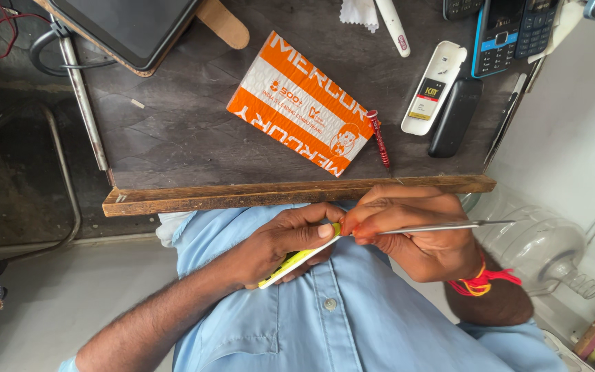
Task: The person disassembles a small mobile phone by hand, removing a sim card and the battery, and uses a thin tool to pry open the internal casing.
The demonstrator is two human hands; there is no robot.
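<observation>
My left hand (280, 242) grips a small flat yellow-and-white device (296, 260) in front of my light blue shirt (332, 317), just below the table's wooden edge (297, 193). My right hand (408, 231), with a red and yellow thread around its wrist, pinches a thin metal tool (449, 225). The tool's near end meets the upper end of the device, and its long shaft points right. The fingertips of both hands touch at that spot, which hides the tool's tip.
On the dark tabletop (173, 131) lie an orange-and-white box (301, 103), a red screwdriver (379, 138), a white dongle (434, 87), a black oblong case (454, 117), a blue keypad phone (496, 34) and a tablet (129, 27). A clear plastic bottle (538, 244) lies at the right.
</observation>
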